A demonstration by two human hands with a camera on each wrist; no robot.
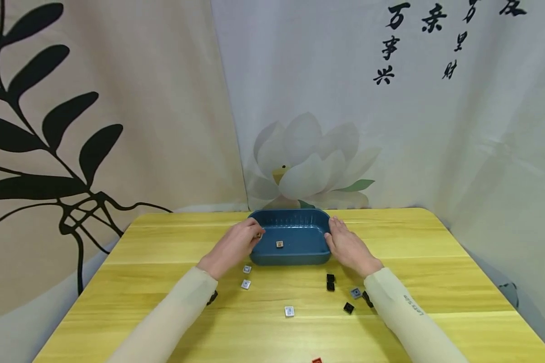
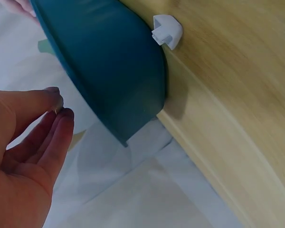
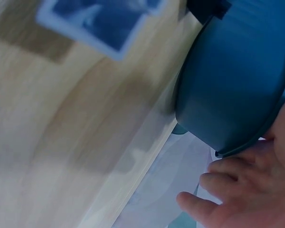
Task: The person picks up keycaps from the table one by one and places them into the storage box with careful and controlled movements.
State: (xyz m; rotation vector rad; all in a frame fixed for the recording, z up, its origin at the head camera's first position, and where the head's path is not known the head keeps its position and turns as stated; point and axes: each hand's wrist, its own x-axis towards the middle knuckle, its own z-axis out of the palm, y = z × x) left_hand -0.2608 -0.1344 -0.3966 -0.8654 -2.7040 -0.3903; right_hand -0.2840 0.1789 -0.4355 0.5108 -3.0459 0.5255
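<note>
Starting near you, a white square piece (image 1: 289, 311) lies on the surface (image 1: 436, 282), around 6 o'clock from the blue tray (image 1: 304, 239). Farther in, your left hand (image 1: 236, 244) pinches a small piece (image 1: 259, 235) at the tray's 9 o'clock rim; your right hand (image 1: 348, 248) rests at its 3 o'clock rim, fingers fairly straight. Between your hands, the tray's long axis runs 9 to 3. Inside, the tan piece (image 1: 279, 244) lies about 4 o'clock from your left fingertips, the nearer hand.
</note>
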